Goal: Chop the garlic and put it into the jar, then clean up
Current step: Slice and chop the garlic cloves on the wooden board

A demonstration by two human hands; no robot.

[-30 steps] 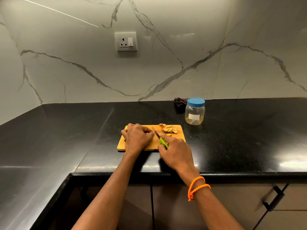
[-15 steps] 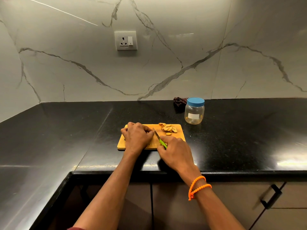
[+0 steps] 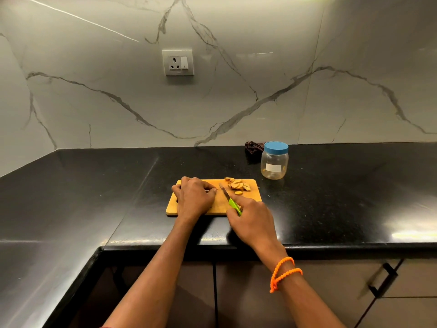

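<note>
Head view: our left hand (image 3: 194, 200) curls, knuckles up, on the board (image 3: 214, 204); its hold is hidden. Our right hand (image 3: 251, 220) grips the knife (image 3: 228, 197). Cut garlic (image 3: 237, 185) lies at the board's far edge. Beyond stands the lidded jar (image 3: 274, 160), seemingly empty.

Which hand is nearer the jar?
Right. The right hand holds the knife below-left of the jar; the left hand rests farther left on the board.
</note>
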